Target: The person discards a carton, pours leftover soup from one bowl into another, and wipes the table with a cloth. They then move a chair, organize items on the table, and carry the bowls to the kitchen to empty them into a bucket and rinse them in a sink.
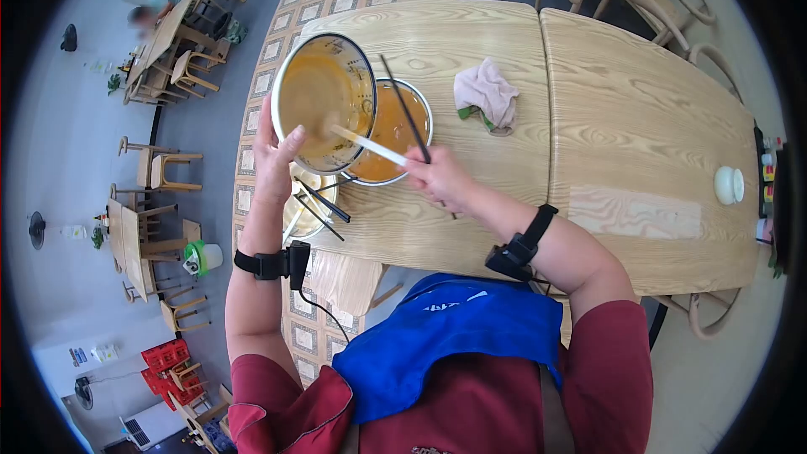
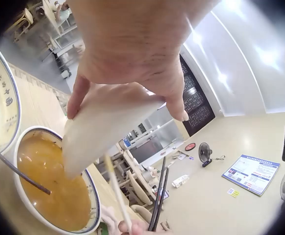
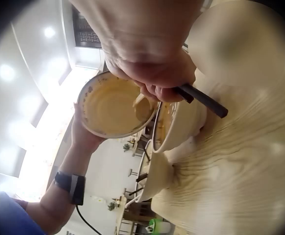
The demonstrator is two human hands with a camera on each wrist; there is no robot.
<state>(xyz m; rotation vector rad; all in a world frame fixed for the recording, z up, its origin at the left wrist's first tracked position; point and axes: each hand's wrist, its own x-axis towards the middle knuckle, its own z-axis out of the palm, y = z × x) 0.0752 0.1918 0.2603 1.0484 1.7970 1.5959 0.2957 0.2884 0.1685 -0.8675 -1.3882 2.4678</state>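
Left hand (image 1: 273, 164) grips the tilted bowl (image 1: 298, 109) by its rim, thumb on the inside wall, bowl held up off the table. Right hand (image 1: 441, 181) is closed around a pale spoon (image 1: 378, 149) and dark chopsticks (image 1: 410, 118); spoon head is inside the tilted bowl, against the residue on its wall.

Soup bowl (image 1: 430, 118) sits on the table just below and right of the tilted bowl, orange liquid in it. Can't tell if the 2 rims touch. Stained bowl (image 1: 313, 175) is right next to it on the near-left table edge, several black chopsticks lying across.

Surface: pale wood-grain table (image 1: 471, 42), 2 sections, seam (image 1: 545, 101) running between them. Crumpled pinkish cloth (image 1: 489, 94) with a green patch lies right of the soup bowl. Small white pot (image 1: 730, 185) sits near the far right end.

Room: dining area, grey floor (image 1: 181, 210) plus a patterned tile strip (image 1: 311, 0) along the table's left. More wooden tables and chairs (image 1: 176, 172) down the left side, green-and-white bin (image 1: 202, 258) near them, red crates (image 1: 168, 357) lower left. Blurred person (image 1: 150, 15) at a back table. Left wrist view adds a wall fan (image 2: 204, 152), blue-and-white poster (image 2: 250, 174), dark lattice panel (image 2: 198, 105) and bright ceiling lights (image 2: 267, 58).
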